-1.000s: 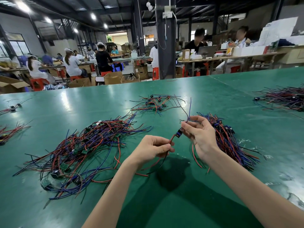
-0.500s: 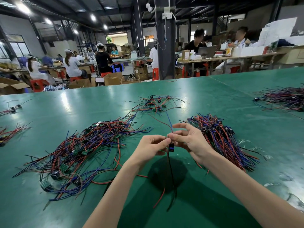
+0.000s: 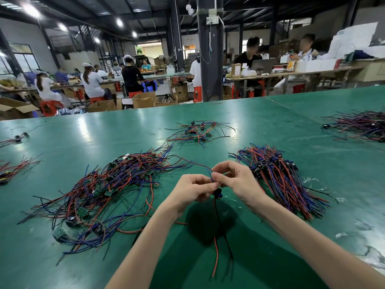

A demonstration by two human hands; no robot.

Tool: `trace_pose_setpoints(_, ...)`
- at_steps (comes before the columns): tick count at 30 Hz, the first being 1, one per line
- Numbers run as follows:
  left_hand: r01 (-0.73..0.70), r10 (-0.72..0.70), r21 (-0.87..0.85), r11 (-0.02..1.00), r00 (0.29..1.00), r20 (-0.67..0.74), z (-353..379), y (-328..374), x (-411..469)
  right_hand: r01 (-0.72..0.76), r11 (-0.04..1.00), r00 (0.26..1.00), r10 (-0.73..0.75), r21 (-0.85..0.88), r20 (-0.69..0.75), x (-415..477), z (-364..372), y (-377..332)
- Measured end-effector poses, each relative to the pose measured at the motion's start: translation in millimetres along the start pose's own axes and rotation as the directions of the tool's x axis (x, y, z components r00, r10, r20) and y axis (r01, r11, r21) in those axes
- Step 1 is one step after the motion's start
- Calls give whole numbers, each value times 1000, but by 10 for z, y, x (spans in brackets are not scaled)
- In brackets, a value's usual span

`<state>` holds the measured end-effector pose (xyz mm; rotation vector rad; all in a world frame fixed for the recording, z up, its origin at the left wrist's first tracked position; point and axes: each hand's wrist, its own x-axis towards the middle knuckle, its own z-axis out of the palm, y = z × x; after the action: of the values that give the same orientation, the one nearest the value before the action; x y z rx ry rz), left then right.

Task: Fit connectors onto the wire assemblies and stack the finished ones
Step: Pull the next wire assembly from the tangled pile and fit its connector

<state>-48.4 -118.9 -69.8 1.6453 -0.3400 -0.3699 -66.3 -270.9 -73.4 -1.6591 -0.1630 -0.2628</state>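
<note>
**Two hands on one wire assembly, six wire groups on the table**

Wire groups counted: 6.
- At the far left edge, 2 small bunches: upper bunch (image 3: 17,137) and lower bunch (image 3: 12,170), mostly red.
- Next, 1 big loose pile (image 3: 108,188): tangled red, blue and black wires with small green boards.

Hands: 2, touching at the fingertips above the table's near centre.
- Left hand (image 3: 193,188) has curled fingers pinching the wire assembly (image 3: 216,226) just above the connector (image 3: 218,192).
- Connectors in hand: 1, blue-black, hanging between the two hands.
- One red and one black wire drop below it. Thin blue and red leads run up and left.
- Right hand (image 3: 239,184) pinches the same leads between thumb and fingers.

Behind the hands is 1 small far pile (image 3: 198,132). Just right of the right hand is 1 neat stack (image 3: 281,180), wires aligned, connectors at the far end. At the right edge is 1 more pile (image 3: 360,126).

Surface: a glossy green table (image 3: 270,122), scuffed at near right.

Room: a factory hall with a dark pillar (image 3: 209,59), seated workers, red stools (image 3: 50,106), cardboard boxes (image 3: 143,100) and ceiling lights (image 3: 31,10).
</note>
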Motion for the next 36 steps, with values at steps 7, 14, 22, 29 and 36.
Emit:
trace_pose_setpoints(7,-55,58,33,998,993,-107,-27,-9,15,-239,948,968,215,209,129,-12,63,-2)
trace_pose_setpoints(14,-89,73,-67,994,975,-210,-32,-22,45,-279,934,950,236,223,204,-31,61,4)
trace_pose_setpoints(22,-164,132,-130,978,966,-222,-41,-20,58,-319,942,920,281,103,274,-60,56,-21)
trace_pose_setpoints(29,-130,97,-229,965,984,-153,-36,-12,57,-397,912,854,326,103,405,-87,67,-71)
trace_pose_setpoints(36,-127,101,-216,968,987,-127,-20,18,34,-373,924,845,301,85,443,-104,41,-83)
